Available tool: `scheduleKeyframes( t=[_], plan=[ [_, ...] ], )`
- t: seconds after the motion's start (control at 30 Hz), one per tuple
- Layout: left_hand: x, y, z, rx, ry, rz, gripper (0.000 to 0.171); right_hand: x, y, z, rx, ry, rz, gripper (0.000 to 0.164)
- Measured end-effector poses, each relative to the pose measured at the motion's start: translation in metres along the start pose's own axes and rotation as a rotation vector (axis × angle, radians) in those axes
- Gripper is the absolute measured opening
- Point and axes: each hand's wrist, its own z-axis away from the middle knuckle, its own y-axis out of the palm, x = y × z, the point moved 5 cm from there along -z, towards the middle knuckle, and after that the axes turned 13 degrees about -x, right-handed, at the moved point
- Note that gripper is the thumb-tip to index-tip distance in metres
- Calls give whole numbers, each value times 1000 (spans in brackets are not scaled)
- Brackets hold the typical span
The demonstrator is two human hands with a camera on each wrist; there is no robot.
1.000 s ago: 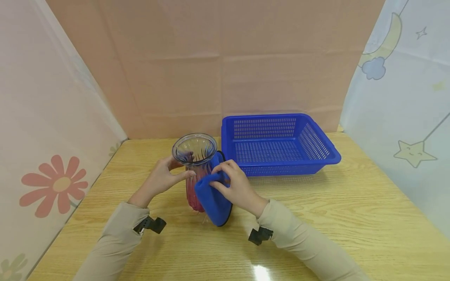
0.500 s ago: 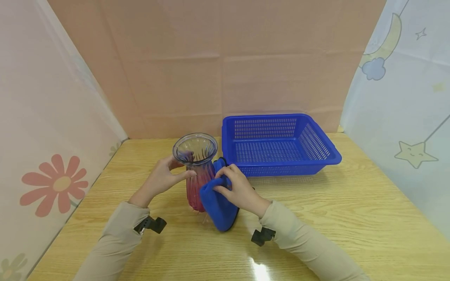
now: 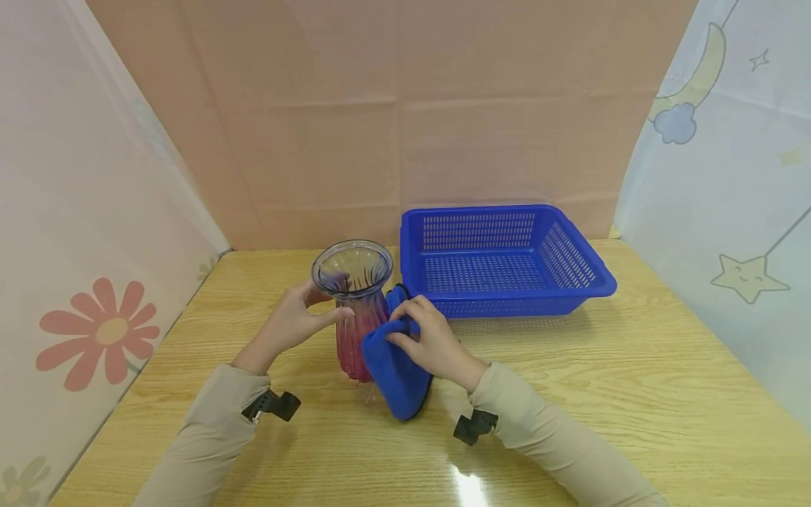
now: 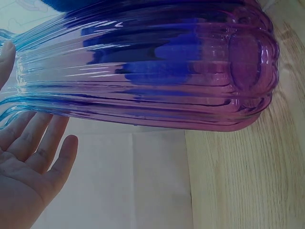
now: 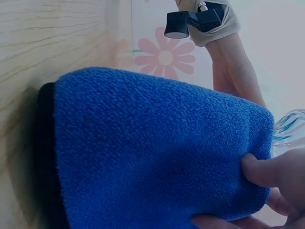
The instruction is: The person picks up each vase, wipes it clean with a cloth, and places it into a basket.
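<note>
A ribbed glass vase (image 3: pixel 355 345), bluish at its flared rim and pink toward the base, is upright left of centre in the head view. My left hand (image 3: pixel 298 320) holds it below the rim, thumb in front and fingers behind; in the left wrist view several fingers (image 4: pixel 40 143) touch the glass. My right hand (image 3: pixel 431 341) pinches the top of a blue cloth with a dark edge (image 3: pixel 395 370), which hangs folded against or very near the vase's right side. Its fuzzy surface (image 5: pixel 152 148) fills much of the right wrist view. Whether the vase's base touches the table cannot be told.
A blue plastic basket (image 3: pixel 507 306) with slotted walls stands behind and right of the vase, with nothing seen inside. The light wood table (image 3: pixel 570 394) is bounded by a peach sheet (image 3: pixel 393 127) at the back and patterned sheets on both sides.
My right hand has drawn the blue cloth slightly to the right and toward me, showing more of the vase's pink side. The left hand and the vase have hardly moved.
</note>
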Motion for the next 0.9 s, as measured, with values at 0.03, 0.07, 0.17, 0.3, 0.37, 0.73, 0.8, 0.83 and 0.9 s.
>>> scheduleKeyframes(
  t=[0.03,0.07,0.17,0.3,0.37,0.73,0.8,0.83,0.9],
  plan=[
    [0,0,0,-1,0,2,54,1,-1,-1,-16,-8,-2,15],
    [0,0,0,-1,-1,3,54,3,-2,-2,-31,-15,-3,15],
    [0,1,0,-3,-2,3,55,6,-3,-4,-70,-32,-14,16],
    [-1,1,0,-6,10,-2,56,8,-4,-7,-94,-26,-56,16],
    [-2,1,0,-8,19,-1,58,10,-5,-9,-105,-13,-78,15],
    [1,1,0,6,-12,-13,56,15,-11,-18,-163,41,-151,13],
    [1,1,0,9,-13,-15,56,16,-13,-19,-184,43,-177,13],
    [1,1,0,10,-15,-15,57,17,-14,-20,-195,43,-194,13],
    [1,2,-1,11,-16,-16,57,17,-16,-20,-212,45,-230,14]
  ],
)
